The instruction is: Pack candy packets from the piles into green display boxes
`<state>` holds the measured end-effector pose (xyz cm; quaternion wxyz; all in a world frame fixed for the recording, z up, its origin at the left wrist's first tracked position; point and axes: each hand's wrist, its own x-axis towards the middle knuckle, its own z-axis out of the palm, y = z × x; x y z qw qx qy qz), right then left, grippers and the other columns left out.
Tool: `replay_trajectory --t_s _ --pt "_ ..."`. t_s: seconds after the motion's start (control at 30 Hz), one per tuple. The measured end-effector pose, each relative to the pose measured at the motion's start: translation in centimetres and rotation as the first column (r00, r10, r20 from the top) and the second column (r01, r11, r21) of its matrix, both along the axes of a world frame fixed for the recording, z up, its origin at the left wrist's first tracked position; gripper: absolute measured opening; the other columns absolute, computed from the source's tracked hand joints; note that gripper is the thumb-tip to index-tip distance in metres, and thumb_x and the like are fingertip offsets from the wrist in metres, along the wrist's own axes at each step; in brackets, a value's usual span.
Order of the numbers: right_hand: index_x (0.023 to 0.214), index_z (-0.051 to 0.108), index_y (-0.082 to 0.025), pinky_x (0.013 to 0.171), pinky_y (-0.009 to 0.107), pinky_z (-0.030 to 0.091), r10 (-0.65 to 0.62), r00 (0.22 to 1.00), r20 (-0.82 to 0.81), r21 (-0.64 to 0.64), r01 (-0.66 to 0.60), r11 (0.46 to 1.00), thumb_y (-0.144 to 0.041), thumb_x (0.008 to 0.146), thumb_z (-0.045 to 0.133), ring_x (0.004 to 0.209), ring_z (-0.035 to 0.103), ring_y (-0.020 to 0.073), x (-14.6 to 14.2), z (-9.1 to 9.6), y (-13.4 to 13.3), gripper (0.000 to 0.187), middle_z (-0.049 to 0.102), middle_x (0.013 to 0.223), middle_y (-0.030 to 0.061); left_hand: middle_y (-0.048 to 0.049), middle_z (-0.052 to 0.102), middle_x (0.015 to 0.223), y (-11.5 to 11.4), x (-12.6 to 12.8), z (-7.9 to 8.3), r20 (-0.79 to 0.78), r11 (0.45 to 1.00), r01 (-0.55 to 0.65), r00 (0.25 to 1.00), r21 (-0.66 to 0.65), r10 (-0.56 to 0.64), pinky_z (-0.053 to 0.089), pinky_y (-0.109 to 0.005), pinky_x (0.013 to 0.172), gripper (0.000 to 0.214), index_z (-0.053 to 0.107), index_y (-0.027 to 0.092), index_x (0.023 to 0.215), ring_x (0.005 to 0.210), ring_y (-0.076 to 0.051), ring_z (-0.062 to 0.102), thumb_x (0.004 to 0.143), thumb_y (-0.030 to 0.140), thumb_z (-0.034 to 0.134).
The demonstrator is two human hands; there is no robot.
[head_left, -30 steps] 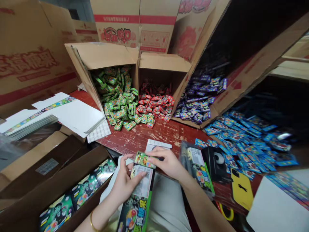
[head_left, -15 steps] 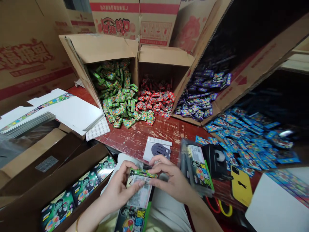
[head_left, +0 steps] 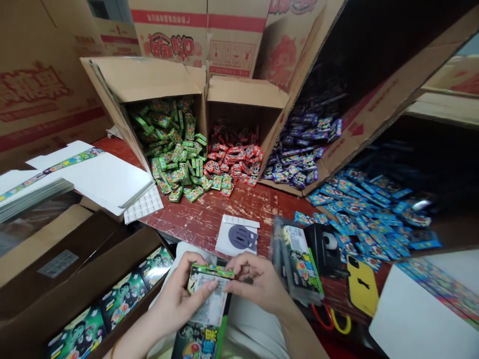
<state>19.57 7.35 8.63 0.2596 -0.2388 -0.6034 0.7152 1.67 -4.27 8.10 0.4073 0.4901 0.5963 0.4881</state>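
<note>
My left hand (head_left: 178, 294) grips a slim candy box (head_left: 198, 336) with black and green print, its thumb flat on the white label near the top. My right hand (head_left: 260, 283) pinches the box's upper right corner, thumb in front and fingers curled. The green top end of the box faces up between both hands, and its lower end runs out of the picture. Right of my right hand lies a stack of similar candy boxes in clear plastic (head_left: 303, 264). Beyond my hands rests a white card with a dark round print (head_left: 237, 237).
Cartons on the red table (head_left: 187, 214) spill green packets (head_left: 179, 169), red packets (head_left: 235, 159), purple packets (head_left: 295, 164) and blue packets (head_left: 359, 209). A brown carton (head_left: 93, 279) with printed boxes stands left. A tape dispenser (head_left: 324, 249) and yellow phone (head_left: 362, 286) lie right.
The view has shifted slightly, so most things sit further left. My right fingers have curled in more at the box's corner; my left hand keeps its grip.
</note>
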Motion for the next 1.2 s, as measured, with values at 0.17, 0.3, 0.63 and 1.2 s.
replay_trajectory --t_s 0.17,0.3,0.63,1.2 --pt "0.079 0.061 -0.019 0.061 0.022 0.045 -0.011 0.999 -0.039 0.088 0.015 0.996 -0.024 0.076 0.079 0.072 0.059 0.015 0.0 -0.4 -0.3 0.019 0.063 0.083 0.0027 0.0014 0.05 0.089 0.3 0.3 -0.9 0.008 1.0 0.016 1.0 -0.005 -0.016 0.044 -0.025 0.074 0.024 0.043 0.027 0.105 0.084 -0.016 0.052 0.088 0.032 0.061" --pt "0.092 0.064 -0.022 0.071 0.026 0.05 -0.263 0.961 -0.09 0.064 0.269 0.961 -0.029 0.083 0.074 0.08 0.064 0.0181 -1.2 -1.5 -1.9 0.015 0.067 0.089 0.0041 -0.0045 0.057 0.109 0.1 1.2 -2.0 0.145 0.99 -0.14 0.98 0.017 0.136 0.047 -0.03 0.083 0.045 0.032 0.029 0.127 0.098 -0.019 0.057 0.09 0.031 0.058" --pt "0.096 0.07 -0.025 0.081 0.03 0.051 -0.508 0.849 -0.145 0.218 0.528 0.821 -0.024 0.089 0.066 0.086 0.067 0.0209 -4.2 -4.5 -4.6 0.008 0.072 0.091 0.0043 0.0015 0.062 0.088 1.3 0.7 -2.7 0.093 0.92 -0.3 0.954 0.252 0.285 0.047 -0.023 0.078 0.015 0.052 0.027 0.097 0.085 -0.014 0.061 0.087 0.022 0.062" --pt "0.074 0.075 -0.019 0.072 0.03 0.048 -0.173 0.985 0.011 -0.062 0.174 0.983 -0.041 0.076 0.079 0.075 0.063 0.0204 -2.0 -6.1 -0.7 0.022 0.07 0.078 0.0052 -0.0032 0.067 0.089 0.9 1.5 -3.5 -0.042 0.982 -0.175 0.984 -0.072 0.173 0.047 -0.026 0.064 0.02 0.062 0.022 0.096 0.072 -0.018 0.061 0.085 0.038 0.061"
